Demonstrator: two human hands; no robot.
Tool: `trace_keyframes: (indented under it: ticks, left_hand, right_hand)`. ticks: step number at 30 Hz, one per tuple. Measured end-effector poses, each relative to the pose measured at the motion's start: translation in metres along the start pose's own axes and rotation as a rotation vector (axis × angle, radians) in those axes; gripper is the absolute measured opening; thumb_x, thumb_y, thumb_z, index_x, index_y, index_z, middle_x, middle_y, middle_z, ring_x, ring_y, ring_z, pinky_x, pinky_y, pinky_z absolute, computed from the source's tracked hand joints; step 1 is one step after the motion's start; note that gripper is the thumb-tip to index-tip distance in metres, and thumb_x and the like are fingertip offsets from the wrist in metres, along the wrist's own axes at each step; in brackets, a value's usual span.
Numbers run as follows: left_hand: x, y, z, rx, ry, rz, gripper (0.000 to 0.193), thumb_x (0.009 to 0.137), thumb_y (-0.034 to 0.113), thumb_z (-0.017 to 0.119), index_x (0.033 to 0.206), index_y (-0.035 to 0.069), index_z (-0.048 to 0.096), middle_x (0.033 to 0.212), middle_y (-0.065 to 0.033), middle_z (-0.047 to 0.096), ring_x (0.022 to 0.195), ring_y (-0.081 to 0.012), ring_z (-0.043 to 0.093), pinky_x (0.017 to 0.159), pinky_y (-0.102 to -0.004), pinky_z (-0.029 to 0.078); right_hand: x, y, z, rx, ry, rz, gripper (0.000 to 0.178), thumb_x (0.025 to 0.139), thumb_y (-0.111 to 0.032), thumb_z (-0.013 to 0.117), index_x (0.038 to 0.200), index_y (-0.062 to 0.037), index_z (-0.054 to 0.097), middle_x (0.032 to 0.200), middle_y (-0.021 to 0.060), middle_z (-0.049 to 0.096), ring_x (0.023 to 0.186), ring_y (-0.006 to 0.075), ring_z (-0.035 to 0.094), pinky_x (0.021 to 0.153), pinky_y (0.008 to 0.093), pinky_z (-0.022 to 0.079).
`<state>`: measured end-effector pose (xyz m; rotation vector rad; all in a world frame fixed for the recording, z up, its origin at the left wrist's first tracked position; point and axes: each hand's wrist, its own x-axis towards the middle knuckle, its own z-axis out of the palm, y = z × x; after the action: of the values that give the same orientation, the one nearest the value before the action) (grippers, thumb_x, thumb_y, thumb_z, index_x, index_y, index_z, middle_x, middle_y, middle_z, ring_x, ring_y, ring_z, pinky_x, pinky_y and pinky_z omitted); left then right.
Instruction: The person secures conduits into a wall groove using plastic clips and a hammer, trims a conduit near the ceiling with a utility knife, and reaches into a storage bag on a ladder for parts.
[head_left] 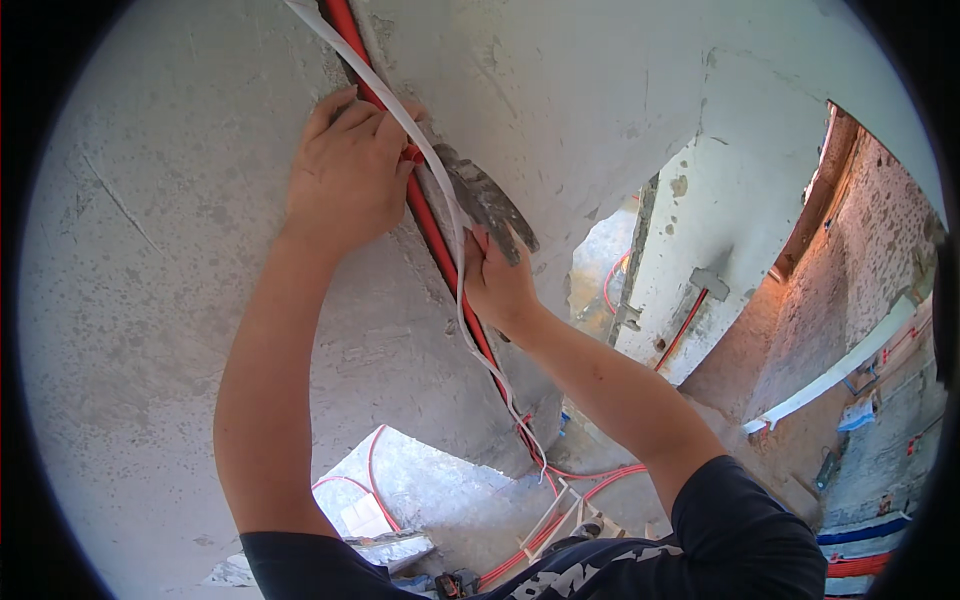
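A red conduit (435, 237) runs slantwise in a groove cut into the grey plaster wall. My left hand (350, 170) is on the groove's upper stretch, fingers curled over it. A small red piece (414, 155) pokes out beside those fingers; its far end is hidden. Lower and to the right, my right hand (500, 275) is closed round a dark, cement-smeared metal tool (488, 205), its long head slanting along the wall. The tool's handle is mostly covered, so its exact kind does not show. A loose white strip (440, 172) hangs in front of the groove, passing beside both hands.
Red conduits (605, 483) curve over the floor below, near a wooden stepladder (560, 520). A wall opening (605, 260) lies to the right. Beyond it, a second red conduit (682, 328) runs up to a grey patch (710, 284). A board (400, 549) lies at lower left.
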<state>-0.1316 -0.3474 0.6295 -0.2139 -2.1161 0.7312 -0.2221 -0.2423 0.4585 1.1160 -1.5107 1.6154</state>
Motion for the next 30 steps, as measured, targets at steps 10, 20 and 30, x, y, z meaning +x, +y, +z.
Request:
trace_keyframes:
  ticks: [10,20,30]
  left_hand:
    - [0.0,0.0,0.002,-0.017,0.037,-0.001,0.05,0.077,0.004,0.066,0.124,0.011,0.053,0.086,-0.0029,0.066,0.095,-0.0213,0.062,0.102,-0.0361,0.038]
    - [0.002,0.002,0.0,-0.009,0.054,-0.013,0.048,0.075,0.004,0.067,0.121,0.01,0.054,0.086,-0.0027,0.067,0.093,-0.02,0.063,0.102,-0.0349,0.039]
    - [0.003,0.003,0.004,0.026,0.08,0.003,0.042,0.074,0.005,0.069,0.114,0.009,0.058,0.092,-0.0036,0.069,0.092,-0.0189,0.063,0.102,-0.0346,0.04]
  right_hand:
    - [0.011,0.008,0.01,0.047,0.066,-0.062,0.007,0.09,0.002,0.056,0.095,-0.0026,0.057,0.081,0.0117,0.059,0.065,0.0278,0.051,0.06,0.0361,0.043]
    - [0.014,0.01,0.01,-0.051,-0.03,-0.032,0.007,0.091,0.001,0.057,0.096,-0.0025,0.059,0.08,0.0114,0.06,0.064,0.0268,0.051,0.059,0.0356,0.043]
    - [0.011,0.019,0.012,-0.04,0.033,-0.068,0.007,0.093,-0.003,0.058,0.1,-0.0019,0.059,0.078,0.0086,0.057,0.063,0.0227,0.048,0.06,0.0349,0.043]
